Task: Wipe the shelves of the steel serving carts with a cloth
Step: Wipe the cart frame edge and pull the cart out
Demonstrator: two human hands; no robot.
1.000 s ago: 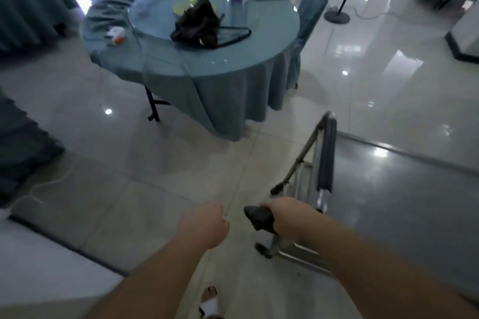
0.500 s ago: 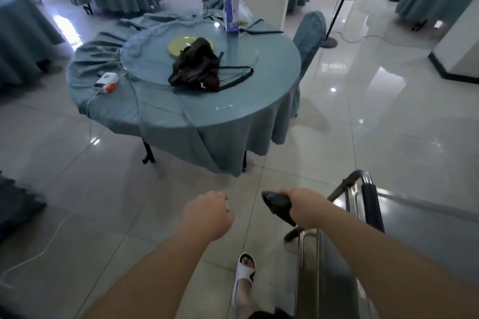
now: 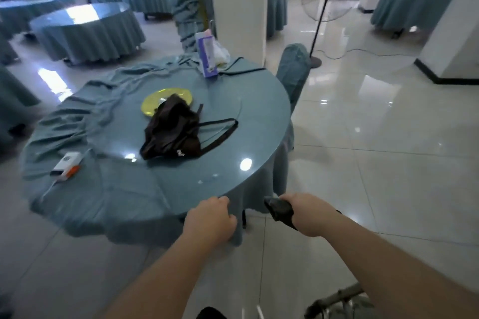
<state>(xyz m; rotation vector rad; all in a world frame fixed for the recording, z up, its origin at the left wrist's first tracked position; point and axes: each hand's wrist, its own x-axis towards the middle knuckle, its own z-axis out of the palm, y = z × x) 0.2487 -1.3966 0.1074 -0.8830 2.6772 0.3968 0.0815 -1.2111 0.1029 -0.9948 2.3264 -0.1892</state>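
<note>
My right hand point(image 3: 307, 216) grips a dark wadded cloth point(image 3: 278, 211), which sticks out to the left of the fist. My left hand point(image 3: 210, 220) is curled into a fist and holds nothing; it hovers in front of the near edge of the round table. Only a corner of the steel serving cart point(image 3: 337, 304) shows at the bottom right, beneath my right forearm. Its shelves are out of view.
A round table point(image 3: 160, 197) with a teal cloth stands just ahead, bearing a dark bag point(image 3: 172, 132), a yellow plate point(image 3: 158, 100), a carton point(image 3: 206, 55) and a white device point(image 3: 66, 163). A covered chair point(image 3: 294, 70), a white pillar point(image 3: 237, 5) and a standing fan point(image 3: 320, 23) are behind it.
The view has lifted from the cart toward the table. The cart has slid almost out of frame at the bottom. Both hands keep their pose, the right still holding the cloth.
</note>
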